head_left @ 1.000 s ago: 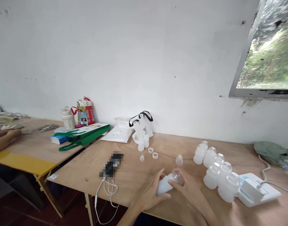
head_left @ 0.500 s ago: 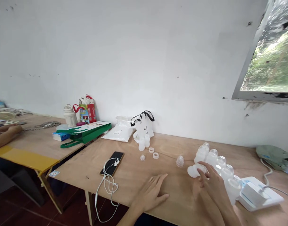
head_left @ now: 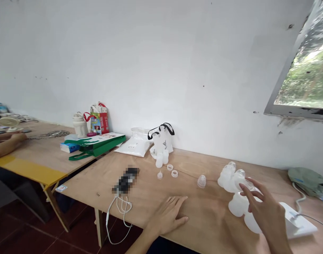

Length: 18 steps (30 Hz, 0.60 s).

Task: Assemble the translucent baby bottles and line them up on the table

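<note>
My right hand [head_left: 265, 208] is on the right of the table, its fingers closed about the top of a frosted white baby bottle [head_left: 236, 205] with a clear dome cap. This bottle leans, its base toward the lower left. Other capped baby bottles [head_left: 226, 176] stand close together behind and beside it, partly hidden by the hand. My left hand [head_left: 168, 217] lies flat on the table near the front edge, fingers stretched and holding nothing. Between the hands, farther back, is a loose clear dome cap [head_left: 202, 181].
Two uncapped bottles [head_left: 159, 160], two rings [head_left: 174, 173] and a nipple [head_left: 160, 175] stand mid-table before a white bag [head_left: 162, 139]. A phone [head_left: 125, 180] with white earphones lies left. A white box [head_left: 301, 225] with a cable is right. Another person's arm [head_left: 8, 144] rests on the far-left table.
My right hand has moved right and a little toward me with the baby bottle, in among the row. The left hand stays in place. The view has shifted slightly.
</note>
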Each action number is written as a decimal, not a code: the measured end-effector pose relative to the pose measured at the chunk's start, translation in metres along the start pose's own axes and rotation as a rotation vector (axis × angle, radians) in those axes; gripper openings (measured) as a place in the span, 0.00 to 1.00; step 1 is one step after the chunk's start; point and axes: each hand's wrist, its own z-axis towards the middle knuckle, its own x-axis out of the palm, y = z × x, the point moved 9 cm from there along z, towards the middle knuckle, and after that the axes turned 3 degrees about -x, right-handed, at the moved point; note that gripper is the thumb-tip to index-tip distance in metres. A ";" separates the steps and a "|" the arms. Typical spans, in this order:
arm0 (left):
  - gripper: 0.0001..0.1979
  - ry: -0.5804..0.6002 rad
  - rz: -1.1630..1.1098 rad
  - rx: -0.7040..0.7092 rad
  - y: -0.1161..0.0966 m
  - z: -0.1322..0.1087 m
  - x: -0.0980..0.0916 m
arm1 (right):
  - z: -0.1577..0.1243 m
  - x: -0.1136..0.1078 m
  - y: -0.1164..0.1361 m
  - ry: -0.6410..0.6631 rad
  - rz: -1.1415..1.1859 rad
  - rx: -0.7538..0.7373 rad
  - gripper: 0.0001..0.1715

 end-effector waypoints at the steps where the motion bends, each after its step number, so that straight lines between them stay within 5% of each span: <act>1: 0.35 0.001 0.001 -0.002 0.000 0.000 0.000 | 0.009 0.002 0.002 0.023 -0.032 -0.019 0.39; 7: 0.33 0.001 0.010 -0.012 -0.004 -0.001 -0.004 | 0.057 0.029 0.013 0.189 -0.289 -0.218 0.26; 18: 0.31 -0.002 0.015 0.005 -0.003 0.001 -0.002 | 0.062 0.052 -0.010 0.294 -0.637 -0.275 0.18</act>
